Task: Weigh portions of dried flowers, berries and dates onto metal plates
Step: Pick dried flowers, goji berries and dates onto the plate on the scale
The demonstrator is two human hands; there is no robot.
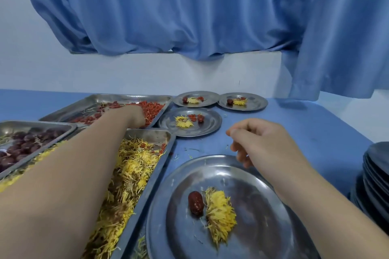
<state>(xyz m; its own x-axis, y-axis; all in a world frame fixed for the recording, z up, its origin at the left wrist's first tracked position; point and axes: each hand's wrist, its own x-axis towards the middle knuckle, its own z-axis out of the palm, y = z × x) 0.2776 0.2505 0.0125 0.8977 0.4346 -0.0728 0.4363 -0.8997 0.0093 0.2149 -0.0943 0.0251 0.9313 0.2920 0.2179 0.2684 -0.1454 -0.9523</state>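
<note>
Hanging behind the blue table [294, 124], a blue curtain [189, 16]; left hand [130, 114] in berries [151, 107], grip unclear; right hand [259, 141] loosely curled.

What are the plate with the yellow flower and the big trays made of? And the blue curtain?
The plate and the trays look like metal, probably stainless steel: grey, shiny, with blurry reflections and scuffs. The curtain looks like thin cloth: it hangs in soft folds.

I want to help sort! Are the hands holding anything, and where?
The left hand reaches into the red berries, fingertips hidden, so its hold cannot be told. The right hand hangs loosely curled, seemingly holding nothing.
</note>
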